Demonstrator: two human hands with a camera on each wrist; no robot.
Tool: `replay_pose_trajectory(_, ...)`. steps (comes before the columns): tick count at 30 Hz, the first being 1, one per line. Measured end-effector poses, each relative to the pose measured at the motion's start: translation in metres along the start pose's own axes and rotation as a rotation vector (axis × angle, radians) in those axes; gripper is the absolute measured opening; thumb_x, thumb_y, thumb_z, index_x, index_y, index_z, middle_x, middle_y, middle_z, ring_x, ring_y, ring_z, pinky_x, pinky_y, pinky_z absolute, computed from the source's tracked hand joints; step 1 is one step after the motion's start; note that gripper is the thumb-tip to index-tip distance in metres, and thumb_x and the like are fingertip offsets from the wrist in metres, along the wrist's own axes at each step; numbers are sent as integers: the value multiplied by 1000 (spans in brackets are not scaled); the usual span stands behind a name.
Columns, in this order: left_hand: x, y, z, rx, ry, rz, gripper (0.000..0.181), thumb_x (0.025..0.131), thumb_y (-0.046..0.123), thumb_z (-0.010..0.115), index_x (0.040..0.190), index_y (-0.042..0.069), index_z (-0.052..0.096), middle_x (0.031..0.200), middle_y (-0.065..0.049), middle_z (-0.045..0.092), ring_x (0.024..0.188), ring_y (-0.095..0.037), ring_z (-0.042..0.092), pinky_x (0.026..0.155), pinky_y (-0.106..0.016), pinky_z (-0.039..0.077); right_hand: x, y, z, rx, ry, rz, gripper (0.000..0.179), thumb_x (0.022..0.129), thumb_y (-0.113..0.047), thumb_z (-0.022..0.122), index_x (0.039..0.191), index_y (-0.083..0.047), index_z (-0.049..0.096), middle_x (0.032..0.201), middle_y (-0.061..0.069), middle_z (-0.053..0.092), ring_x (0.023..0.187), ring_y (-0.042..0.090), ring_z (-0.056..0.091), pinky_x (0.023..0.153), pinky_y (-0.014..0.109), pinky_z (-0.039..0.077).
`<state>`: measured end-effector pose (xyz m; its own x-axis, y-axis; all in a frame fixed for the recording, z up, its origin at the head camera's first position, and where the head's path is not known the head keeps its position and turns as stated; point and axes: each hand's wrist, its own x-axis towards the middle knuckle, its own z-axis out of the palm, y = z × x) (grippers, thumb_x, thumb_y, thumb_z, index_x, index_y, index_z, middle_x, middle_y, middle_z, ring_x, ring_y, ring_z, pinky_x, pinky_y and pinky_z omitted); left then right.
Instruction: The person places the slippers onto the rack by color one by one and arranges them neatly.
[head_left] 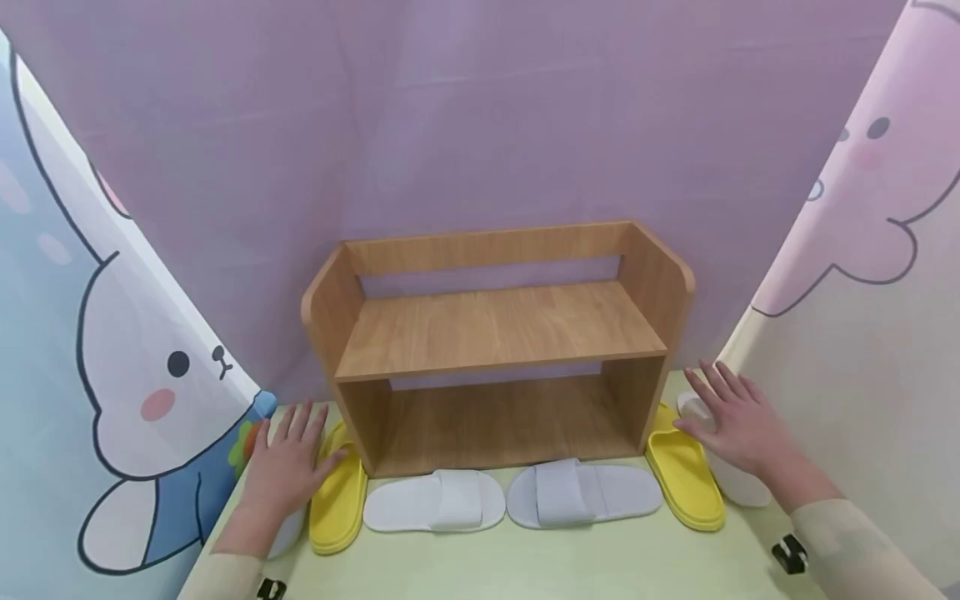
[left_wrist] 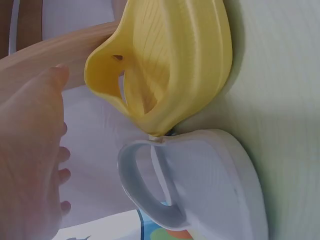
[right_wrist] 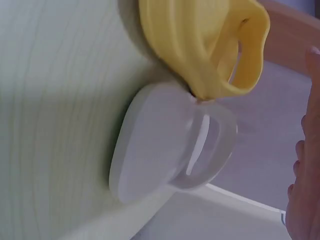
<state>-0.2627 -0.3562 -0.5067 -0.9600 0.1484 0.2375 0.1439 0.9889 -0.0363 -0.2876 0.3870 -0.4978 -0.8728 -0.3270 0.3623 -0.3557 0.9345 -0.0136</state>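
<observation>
My left hand [head_left: 283, 468], fingers spread, hovers over a white slipper [head_left: 287, 533] at the left of the shoe rack, mostly hiding it. Its thumb reaches across a yellow slipper [head_left: 336, 504] beside the rack. In the left wrist view the palm is bare, and the yellow slipper [left_wrist: 195, 60] and white slipper [left_wrist: 215, 185] stand side by side. On the right, my spread right hand [head_left: 738, 423] covers part of another white slipper [head_left: 742, 483], with a second yellow slipper [head_left: 686, 479] just inside it. The right wrist view shows that white slipper [right_wrist: 155, 140] apart from the fingers.
A two-tier wooden shoe rack [head_left: 498, 325] stands against a purple cloth backdrop [head_left: 480, 108], its shelves bare. Before it, two white slippers lie sideways, one at left [head_left: 405, 504] and one at right [head_left: 622, 492]. Cartoon-printed curtains [head_left: 150, 333] flank the pale green tabletop [head_left: 480, 571].
</observation>
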Motion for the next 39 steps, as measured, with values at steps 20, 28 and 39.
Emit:
replay_pose_trajectory(20, -37, -17, -8, -231, -18, -170, 82, 96, 37, 83, 160, -1, 48, 154, -36, 46, 136, -60, 47, 107, -86, 41, 7, -45, 14, 373, 193, 78, 76, 96, -35, 87, 156, -1, 54, 145, 26, 59, 133, 51, 54, 106, 77, 48)
replay_pose_trajectory(28, -47, -24, -1, -267, -58, -249, 95, 95, 47, 84, 163, -4, 40, 154, -39, 40, 134, -61, 45, 103, -84, 44, 11, -63, 17, 567, 261, 118, 65, 97, -20, 87, 150, 4, 57, 137, 26, 63, 125, 48, 57, 102, 66, 48)
replay_pose_trajectory(39, -62, -34, 9, -300, -134, -351, 120, 91, 67, 81, 165, -9, 28, 154, -46, 33, 134, -67, 41, 106, -85, 43, 14, -74, 28, 647, 294, 149, 70, 99, -11, 83, 160, -3, 50, 139, 18, 67, 120, 38, 66, 100, 45, 56)
